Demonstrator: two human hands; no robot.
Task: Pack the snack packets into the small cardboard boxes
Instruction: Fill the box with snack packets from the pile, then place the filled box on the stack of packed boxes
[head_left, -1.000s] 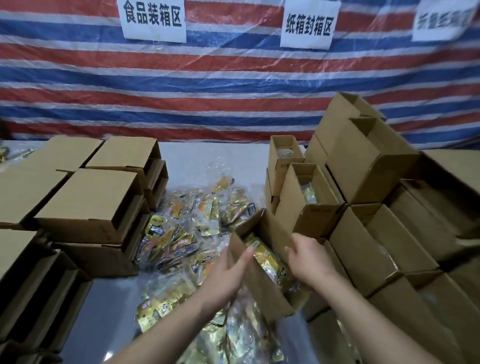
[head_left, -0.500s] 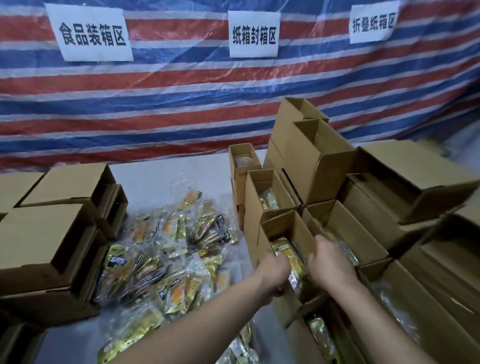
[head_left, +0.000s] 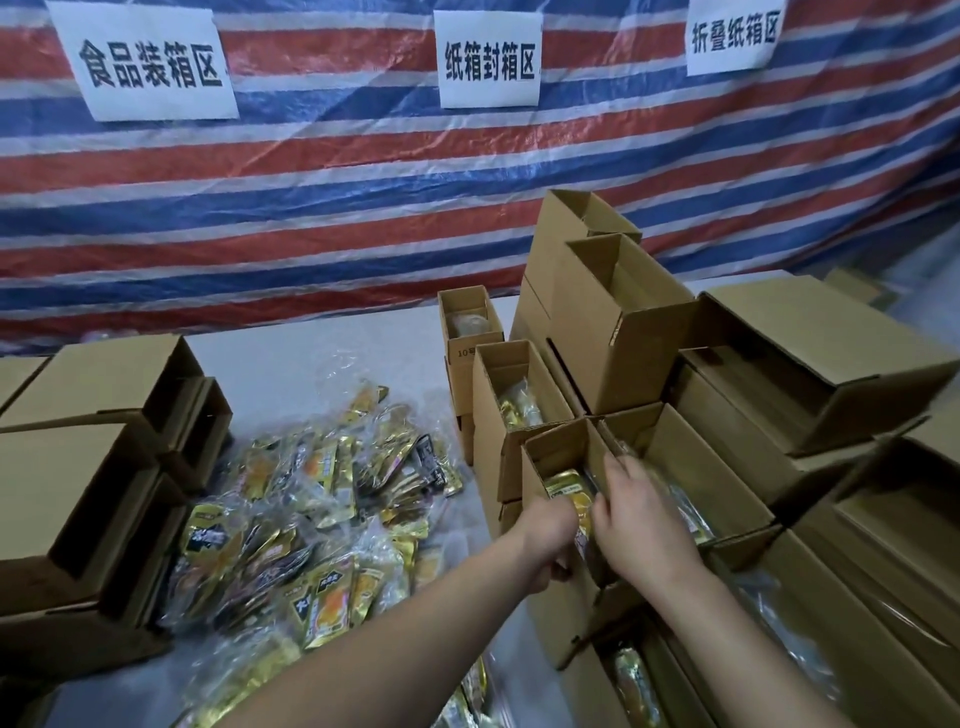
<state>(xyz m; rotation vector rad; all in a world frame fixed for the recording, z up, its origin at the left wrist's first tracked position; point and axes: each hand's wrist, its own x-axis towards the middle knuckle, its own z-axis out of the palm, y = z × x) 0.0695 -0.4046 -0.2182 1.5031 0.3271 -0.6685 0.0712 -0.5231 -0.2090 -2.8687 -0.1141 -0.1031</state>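
Observation:
A small open cardboard box (head_left: 558, 451) stands upright among the boxes at the right, with gold snack packets (head_left: 569, 491) inside it. My left hand (head_left: 545, 540) grips the box's near left wall with curled fingers. My right hand (head_left: 636, 519) holds its right wall, fingers over the rim between it and the neighbouring box (head_left: 696, 467). A heap of loose gold and black snack packets (head_left: 311, 525) lies on the white table to the left of the box.
Filled open boxes (head_left: 511, 384) stand behind the held one; taller boxes (head_left: 613, 322) rise at the back right, more lie stacked on the right (head_left: 831, 364). Closed and side-lying boxes (head_left: 93, 467) line the left. A striped tarp (head_left: 363, 197) with paper signs hangs behind.
The box has been carried right and set upright among the filled boxes. Both hands moved with it and still hold its walls. My view has swung to the right.

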